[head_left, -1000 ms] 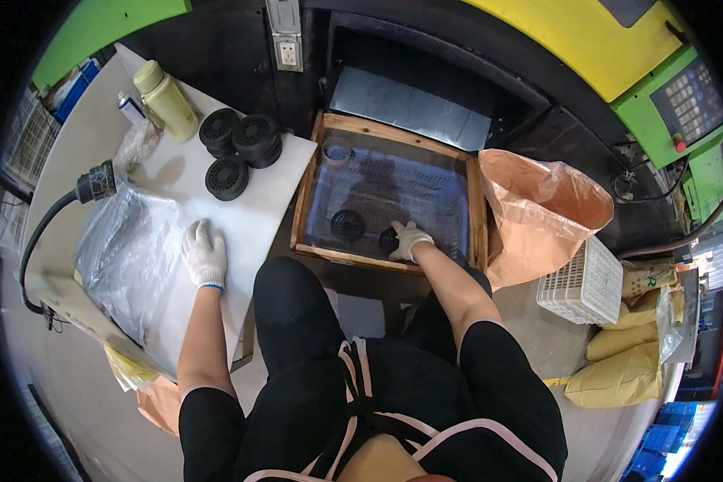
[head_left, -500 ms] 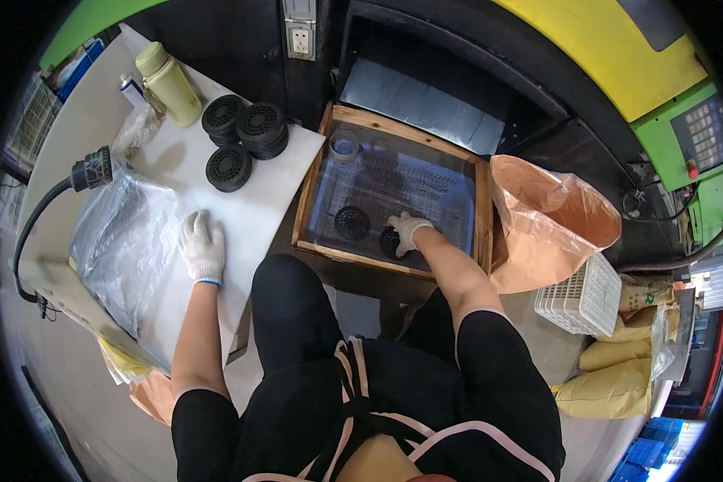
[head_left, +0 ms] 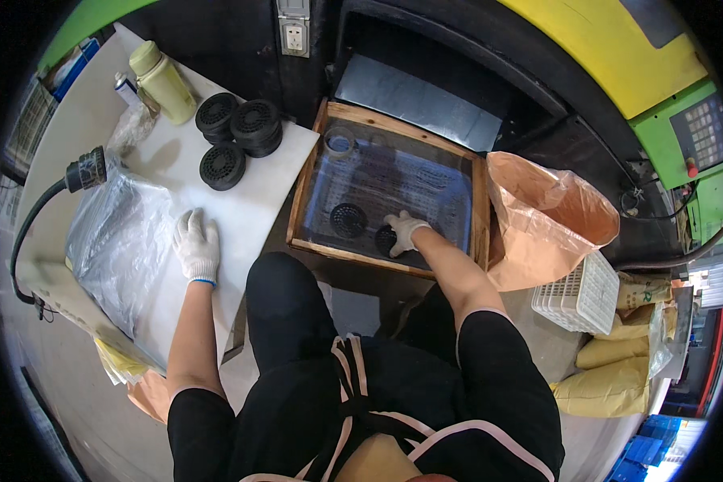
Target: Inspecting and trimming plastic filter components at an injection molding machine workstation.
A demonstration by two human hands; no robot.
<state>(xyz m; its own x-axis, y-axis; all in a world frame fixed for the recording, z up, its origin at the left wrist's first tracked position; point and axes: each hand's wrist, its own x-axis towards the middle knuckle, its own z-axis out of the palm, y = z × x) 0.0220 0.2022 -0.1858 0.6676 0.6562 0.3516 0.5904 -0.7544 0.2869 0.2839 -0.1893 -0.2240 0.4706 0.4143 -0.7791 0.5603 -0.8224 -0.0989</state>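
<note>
The bench [head_left: 257,189] ends beside the wood-framed tray [head_left: 480,209]; left of it, left hand [head_left: 195,247] flat; inside, right hand [head_left: 408,230] clasping grille disc [head_left: 384,241].

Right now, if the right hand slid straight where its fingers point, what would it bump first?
Probably the other black disc, just left of the partly covered disc under the right hand, though depth is hard to judge.

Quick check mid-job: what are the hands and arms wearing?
The left hand wears a whitish knit glove with a blue edge at the cuff; the right hand wears a similar whitish glove. Both forearms are bare below short black sleeves with pale pink trim.
</note>
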